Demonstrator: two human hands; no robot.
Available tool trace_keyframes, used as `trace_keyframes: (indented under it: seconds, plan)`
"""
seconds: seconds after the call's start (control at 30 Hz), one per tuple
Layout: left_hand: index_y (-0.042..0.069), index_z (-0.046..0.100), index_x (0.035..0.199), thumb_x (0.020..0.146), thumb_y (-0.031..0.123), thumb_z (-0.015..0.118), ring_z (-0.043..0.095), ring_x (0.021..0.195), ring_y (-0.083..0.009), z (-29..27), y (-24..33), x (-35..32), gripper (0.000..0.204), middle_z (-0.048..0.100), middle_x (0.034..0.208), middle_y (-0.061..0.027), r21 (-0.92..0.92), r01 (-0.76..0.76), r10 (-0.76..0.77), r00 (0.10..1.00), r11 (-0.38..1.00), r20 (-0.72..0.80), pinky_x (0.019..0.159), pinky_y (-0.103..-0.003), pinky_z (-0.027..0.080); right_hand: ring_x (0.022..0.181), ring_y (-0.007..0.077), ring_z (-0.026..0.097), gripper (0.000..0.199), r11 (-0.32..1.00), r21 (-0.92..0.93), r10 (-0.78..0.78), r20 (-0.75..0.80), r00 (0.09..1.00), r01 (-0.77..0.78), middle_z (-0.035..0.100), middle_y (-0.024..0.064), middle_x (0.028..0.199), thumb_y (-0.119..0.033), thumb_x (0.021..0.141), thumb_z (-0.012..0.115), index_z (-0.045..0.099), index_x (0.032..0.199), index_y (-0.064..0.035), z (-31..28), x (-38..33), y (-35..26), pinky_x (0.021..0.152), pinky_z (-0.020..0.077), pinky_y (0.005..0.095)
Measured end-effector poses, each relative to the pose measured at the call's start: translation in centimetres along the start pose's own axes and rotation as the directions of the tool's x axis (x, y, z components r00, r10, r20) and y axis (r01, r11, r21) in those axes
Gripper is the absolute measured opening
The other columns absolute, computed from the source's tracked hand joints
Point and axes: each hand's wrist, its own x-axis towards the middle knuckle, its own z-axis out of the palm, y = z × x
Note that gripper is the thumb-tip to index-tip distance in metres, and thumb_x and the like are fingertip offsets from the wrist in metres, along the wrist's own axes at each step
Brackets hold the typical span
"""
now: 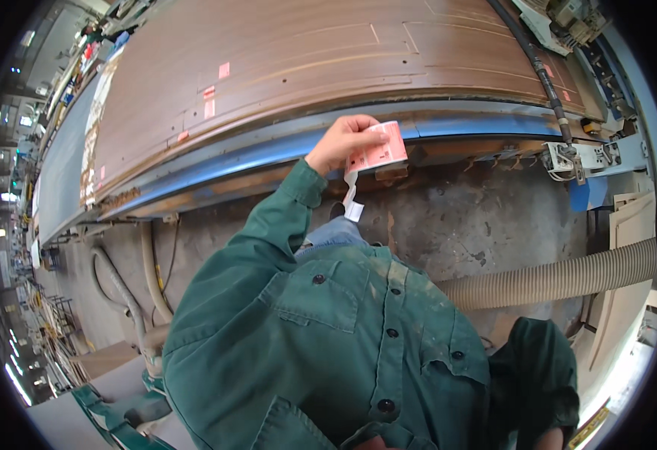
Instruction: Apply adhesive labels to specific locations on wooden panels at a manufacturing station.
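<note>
In front of my chest, my left hand pinches a pink printed label sheet between thumb and fingers. A white paper strip dangles below it, curled at the end. Both are in front of the blue edge rail of a long work table. Down at the lower right, my right arm hangs bent in its green sleeve; just a bit of my right hand or wrist shows at the cuff, its fingers hidden. Several pink labels, such as one label, lie on the large brown panel beyond.
A machine arm with a black hose stands over the panel's right end. A thick ribbed hose crosses the floor at my right. Thinner grey hoses loop under the table on the left. Pale panels lean at the far right.
</note>
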Motion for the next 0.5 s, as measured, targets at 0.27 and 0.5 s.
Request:
trace_keyframes:
  seconds: [0.27, 0.5]
  plan:
    - [-0.001, 0.065, 0.095, 0.084, 0.014, 0.07, 0.061, 0.072, -0.0066, 0.5, -0.3, -1.2, 0.019, 0.065, 0.083, -0.0023, 0.111, -0.054, 0.048, 0.997, 0.992, 0.054, 0.065, -0.022, 0.05, 0.071, 0.024, 0.06, 0.037, 0.692, 0.223, 0.389, 0.685, 0.615, -0.687, 0.063, 0.0092, 0.079, -0.039, 0.081, 0.066, 0.064, 0.084, -0.0018, -4.5, -5.8, 4.4, 0.056, 0.0458, 0.0325]
    - [0.003, 0.066, 0.093, 0.083, 0.017, 0.072, 0.059, 0.073, -0.0043, 1.5, -0.9, -1.8, 0.018, 0.065, 0.082, 0.0008, 0.174, -0.052, 0.041, 0.997, 0.983, 0.066, 0.068, -0.021, 0.047, 0.103, 0.0181, 0.056, 0.024, 0.103, -0.061, 0.984, -0.143, 0.111, -0.993, 0.058, 0.0074, 0.114, -0.009, 0.087, 0.063, 0.059, 0.109, 0.0001, -2.8, -17.8, 13.1, 0.089, 0.0445, 0.0301]
